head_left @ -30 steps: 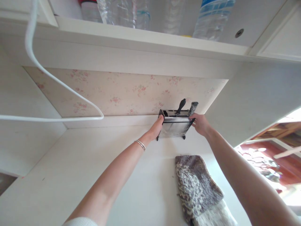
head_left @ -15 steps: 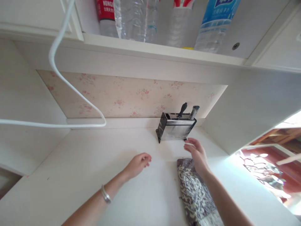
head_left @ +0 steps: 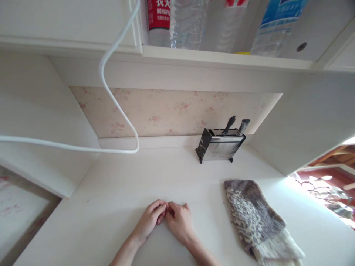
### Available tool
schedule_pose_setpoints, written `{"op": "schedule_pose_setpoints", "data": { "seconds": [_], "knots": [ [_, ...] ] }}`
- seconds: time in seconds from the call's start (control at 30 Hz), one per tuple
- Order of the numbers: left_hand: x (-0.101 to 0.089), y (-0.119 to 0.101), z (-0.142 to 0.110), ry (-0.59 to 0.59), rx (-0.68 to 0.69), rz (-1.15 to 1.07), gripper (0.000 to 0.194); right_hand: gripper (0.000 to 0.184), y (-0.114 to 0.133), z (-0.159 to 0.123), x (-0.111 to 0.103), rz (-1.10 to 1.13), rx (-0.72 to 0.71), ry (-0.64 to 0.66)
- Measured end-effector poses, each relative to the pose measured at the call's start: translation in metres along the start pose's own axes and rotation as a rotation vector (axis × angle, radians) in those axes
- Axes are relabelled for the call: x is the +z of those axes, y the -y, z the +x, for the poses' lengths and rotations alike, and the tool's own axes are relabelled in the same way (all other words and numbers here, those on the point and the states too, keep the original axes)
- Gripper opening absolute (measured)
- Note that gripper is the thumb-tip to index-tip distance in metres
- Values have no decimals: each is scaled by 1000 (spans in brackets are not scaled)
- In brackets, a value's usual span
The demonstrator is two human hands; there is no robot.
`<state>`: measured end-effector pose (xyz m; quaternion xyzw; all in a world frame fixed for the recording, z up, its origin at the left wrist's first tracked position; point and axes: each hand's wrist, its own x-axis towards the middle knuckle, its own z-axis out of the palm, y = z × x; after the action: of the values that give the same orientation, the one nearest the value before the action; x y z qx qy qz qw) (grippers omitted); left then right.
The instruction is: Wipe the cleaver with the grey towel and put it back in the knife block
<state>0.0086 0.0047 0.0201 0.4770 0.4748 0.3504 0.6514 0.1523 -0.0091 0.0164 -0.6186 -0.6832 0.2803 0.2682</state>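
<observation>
My left hand and my right hand meet over the front of the white counter, fingertips touching. Both have their fingers curled in and pressed together. Whatever may lie between the fingertips is hidden or too small to see. To the right of my hands lies a folded grey and white patterned cloth, apart from them. Farther back stands a knife block with a metal front and black ends, two dark handles sticking up out of it.
A white cable hangs in a loop at the left, close to the camera. Overhead, an open cabinet shelf holds several plastic bottles. White side panels bound the counter, with flowered wallpaper behind.
My right hand has come away from the cloth and knife block, leftward and down, to meet my left hand. Both hands are now lower and closed together. The view has swung left.
</observation>
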Motion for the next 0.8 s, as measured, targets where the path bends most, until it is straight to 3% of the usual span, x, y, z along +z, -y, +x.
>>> {"op": "schedule_pose_setpoints", "data": {
  "seconds": [0.1,0.33,0.8],
  "knots": [
    [-2,4,2,-16,11,-103,30,18,4,-4,1,-81,-50,30],
    [6,2,-2,-16,53,30,32,16,-1,-7,1,-156,-67,15],
    [5,4,-2,-16,81,48,31,14,-2,-7,2,-166,-109,3]
  ]
}}
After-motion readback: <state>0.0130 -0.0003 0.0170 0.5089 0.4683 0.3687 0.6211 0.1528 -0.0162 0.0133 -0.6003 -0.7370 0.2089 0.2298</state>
